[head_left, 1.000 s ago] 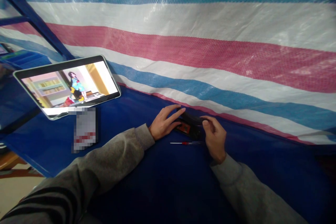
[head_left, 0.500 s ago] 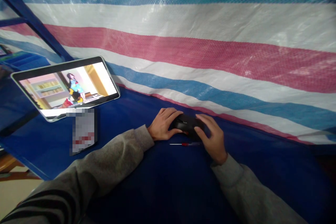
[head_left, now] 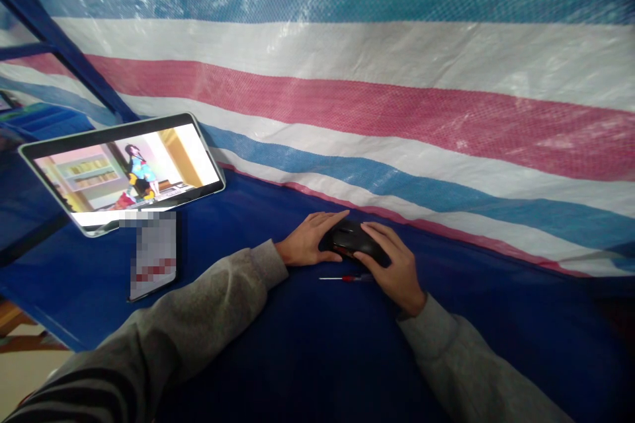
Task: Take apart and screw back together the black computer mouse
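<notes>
A black computer mouse [head_left: 349,240] with a red trim lies on the dark blue table surface [head_left: 307,344]. My left hand [head_left: 307,242] presses against its left side, fingers wrapped round it. My right hand [head_left: 391,263] covers its right side and top, fingers curled over the shell. A small screwdriver [head_left: 342,278] with a red handle and thin metal shaft lies flat on the surface just in front of the mouse, between my two wrists, touched by neither hand.
A tablet [head_left: 122,170] playing a cartoon leans at the left. A phone [head_left: 153,254] lies flat in front of it. A striped red, white and blue tarpaulin [head_left: 397,112] rises behind the table. A blue metal frame [head_left: 59,46] stands at the far left.
The mouse's top shell, lifted and showing orange insides one second ago, now sits shut on the base. Both hands have closed in over it.
</notes>
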{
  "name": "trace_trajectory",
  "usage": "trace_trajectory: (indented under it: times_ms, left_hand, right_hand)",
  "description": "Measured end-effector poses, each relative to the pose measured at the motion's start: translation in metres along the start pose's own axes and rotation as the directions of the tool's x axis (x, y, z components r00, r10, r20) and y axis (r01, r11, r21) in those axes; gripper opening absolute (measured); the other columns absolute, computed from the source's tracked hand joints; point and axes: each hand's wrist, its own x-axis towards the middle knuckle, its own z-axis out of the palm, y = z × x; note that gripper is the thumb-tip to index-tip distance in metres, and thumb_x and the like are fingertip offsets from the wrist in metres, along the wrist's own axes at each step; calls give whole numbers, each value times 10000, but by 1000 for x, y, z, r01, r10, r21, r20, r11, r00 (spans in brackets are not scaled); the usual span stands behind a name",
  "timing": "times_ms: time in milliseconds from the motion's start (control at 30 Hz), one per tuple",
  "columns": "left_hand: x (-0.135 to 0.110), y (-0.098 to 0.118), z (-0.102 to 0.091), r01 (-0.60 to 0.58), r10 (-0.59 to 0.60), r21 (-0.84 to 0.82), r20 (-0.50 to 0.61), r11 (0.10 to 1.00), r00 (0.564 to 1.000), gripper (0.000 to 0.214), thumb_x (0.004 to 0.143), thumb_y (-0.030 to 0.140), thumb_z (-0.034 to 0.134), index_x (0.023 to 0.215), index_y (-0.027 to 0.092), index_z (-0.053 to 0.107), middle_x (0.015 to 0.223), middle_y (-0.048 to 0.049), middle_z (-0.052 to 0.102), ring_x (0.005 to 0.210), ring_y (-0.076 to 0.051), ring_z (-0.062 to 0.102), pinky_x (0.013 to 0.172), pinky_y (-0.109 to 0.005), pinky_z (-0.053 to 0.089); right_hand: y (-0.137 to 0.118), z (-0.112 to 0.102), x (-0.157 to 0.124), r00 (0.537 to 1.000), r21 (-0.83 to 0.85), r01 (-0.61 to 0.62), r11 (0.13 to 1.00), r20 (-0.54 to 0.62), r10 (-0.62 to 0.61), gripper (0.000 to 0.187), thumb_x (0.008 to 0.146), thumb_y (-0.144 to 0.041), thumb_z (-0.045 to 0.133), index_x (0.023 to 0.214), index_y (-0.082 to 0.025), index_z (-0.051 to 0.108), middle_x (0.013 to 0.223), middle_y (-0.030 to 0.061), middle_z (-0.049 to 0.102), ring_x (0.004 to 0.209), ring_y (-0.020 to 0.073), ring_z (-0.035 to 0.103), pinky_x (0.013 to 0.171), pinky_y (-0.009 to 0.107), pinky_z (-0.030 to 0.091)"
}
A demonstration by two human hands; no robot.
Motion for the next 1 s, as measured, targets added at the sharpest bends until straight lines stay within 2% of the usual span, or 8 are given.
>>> trace_trajectory:
  times_ms: [267,533,700,1000]
  left_hand:
    - [2,-2,6,55,-50,105,-54,993,997,888,811,543,677,1505,224,224,1424,-136,473,1280,-294,480,1087,-464,350]
    - [8,0,3,88,-87,124,-16,988,996,948,724,407,756,1497,238,235,1374,-123,504,1249,-297,490,1069,-460,350]
    - [13,-1,4,58,-58,105,-3,993,998,896,711,375,758,1468,224,303,1313,-102,543,1224,-282,502,1075,-436,345]
    - [10,0,3,41,-42,94,-2,995,999,842,750,402,732,1460,232,312,1311,-107,530,1213,-285,495,1073,-439,348]
  right_hand:
    - [7,6,1,997,-63,49,997,63,-45,475,869,-339,637,1329,-254,556,1303,104,591,1171,260,575,1015,464,475]
    - [10,7,4,987,-85,101,991,130,-89,432,887,-344,610,1310,-262,587,1306,94,602,1194,254,559,1008,450,473]
    - [13,8,3,985,-86,62,994,165,-47,424,892,-352,595,1310,-278,589,1302,88,602,1196,261,557,1016,474,461]
    - [11,8,2,988,-63,18,998,155,-8,422,896,-359,583,1311,-287,590,1308,88,599,1193,264,559,1015,484,461]
